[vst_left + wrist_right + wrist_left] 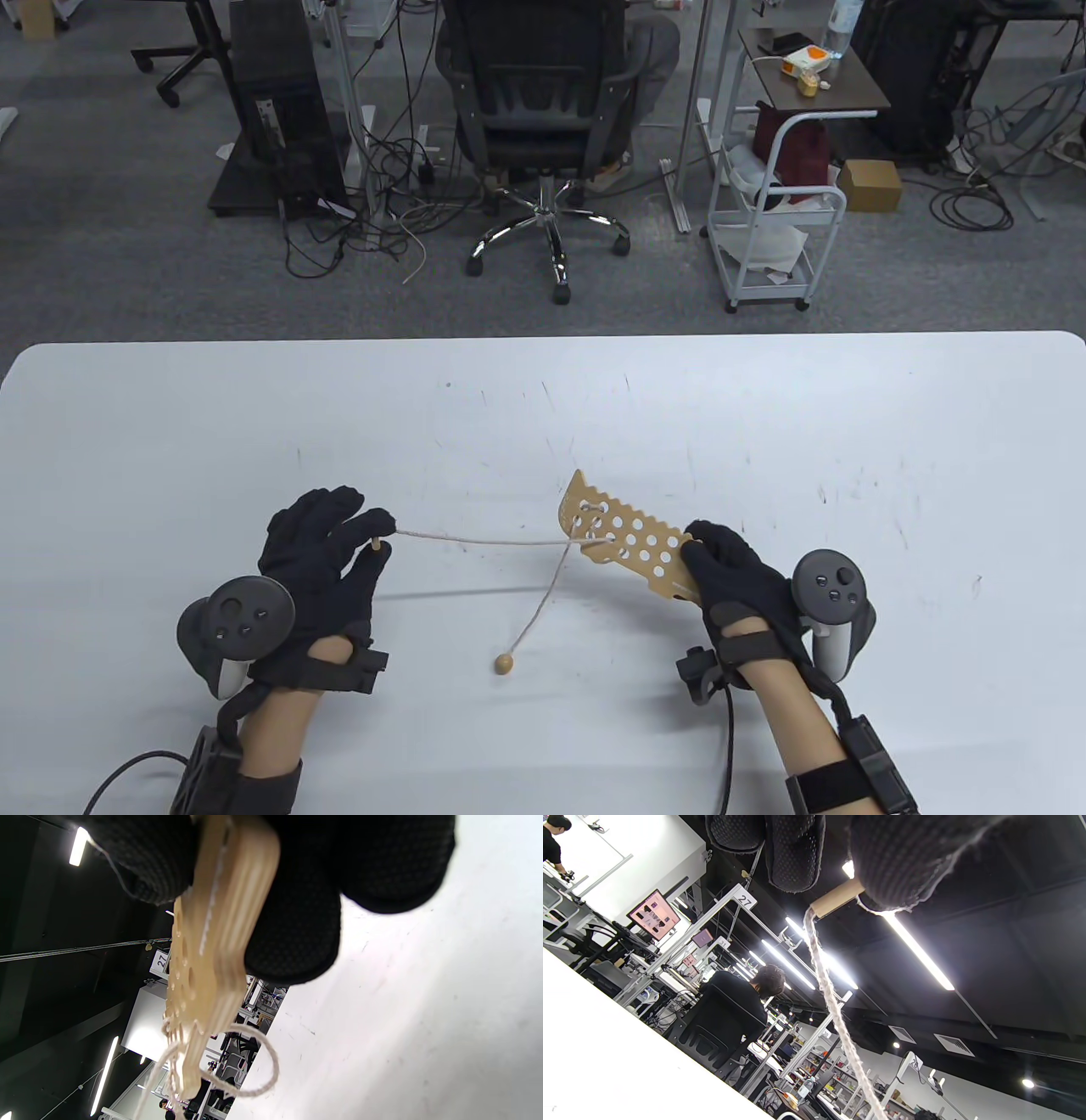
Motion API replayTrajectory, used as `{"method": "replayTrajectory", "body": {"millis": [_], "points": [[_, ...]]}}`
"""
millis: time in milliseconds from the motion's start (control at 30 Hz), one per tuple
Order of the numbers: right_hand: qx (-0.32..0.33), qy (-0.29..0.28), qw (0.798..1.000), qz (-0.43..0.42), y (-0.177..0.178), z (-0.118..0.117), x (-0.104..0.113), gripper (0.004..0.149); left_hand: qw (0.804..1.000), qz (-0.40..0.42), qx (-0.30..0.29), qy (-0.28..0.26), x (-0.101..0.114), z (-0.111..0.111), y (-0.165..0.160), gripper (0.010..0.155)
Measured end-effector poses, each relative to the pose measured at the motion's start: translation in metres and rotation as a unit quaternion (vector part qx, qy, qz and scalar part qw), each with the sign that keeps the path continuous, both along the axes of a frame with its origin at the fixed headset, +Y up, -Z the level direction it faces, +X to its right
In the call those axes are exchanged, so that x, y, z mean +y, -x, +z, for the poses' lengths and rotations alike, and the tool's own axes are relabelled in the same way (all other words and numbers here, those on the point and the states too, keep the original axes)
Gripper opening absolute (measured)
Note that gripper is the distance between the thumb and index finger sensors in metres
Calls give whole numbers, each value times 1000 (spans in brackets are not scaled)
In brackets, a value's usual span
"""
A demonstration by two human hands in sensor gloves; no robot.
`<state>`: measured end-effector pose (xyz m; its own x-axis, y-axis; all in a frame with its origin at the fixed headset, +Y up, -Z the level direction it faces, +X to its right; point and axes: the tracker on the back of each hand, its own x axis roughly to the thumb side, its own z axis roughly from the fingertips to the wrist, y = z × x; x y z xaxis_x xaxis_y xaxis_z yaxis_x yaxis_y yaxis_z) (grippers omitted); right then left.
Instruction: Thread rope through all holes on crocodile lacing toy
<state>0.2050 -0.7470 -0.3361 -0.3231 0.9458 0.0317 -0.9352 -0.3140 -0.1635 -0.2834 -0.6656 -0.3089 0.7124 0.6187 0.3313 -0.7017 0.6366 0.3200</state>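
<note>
Pale plywood, cut into a long crocodile lacing board [622, 536] pierced with round holes, is held clear above the white table [764, 424] by the right hand [734, 586], whose gloved fingers clamp one end. The right wrist view alone shows the board's layered edge [212, 955] and a loop of cream twisted rope [258, 1069] hanging at its far end. The table view shows the rope [475, 537] running taut from the holes to the left hand [318, 564], and a second strand dropping to a small wooden bead [506, 663] on the table. The left wrist view shows the fingers [899, 861] pinching the rope's wooden needle tip [835, 897]. The hands are well apart.
</note>
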Motion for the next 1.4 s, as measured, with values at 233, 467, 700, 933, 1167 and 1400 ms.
{"method": "replayTrajectory", "body": {"millis": [233,467,700,933,1167,1400], "points": [[-17,1,1000,15,-8,-3,-2,46,1000,15,13,-6,2,0,9,45],[-35,6,999,14,-18,-6,-5,46,999,28,27,-8,4,0,18,45],[-53,15,998,13,-26,-8,-9,46,999,38,38,-9,4,-1,25,45],[-78,23,997,7,-37,-11,-13,46,997,56,58,-15,6,0,36,45],[-92,26,995,-2,-43,-11,-15,46,994,72,80,-14,7,1,47,45],[-87,22,996,0,-42,-11,-14,46,994,88,69,-4,3,-2,44,46]]}}
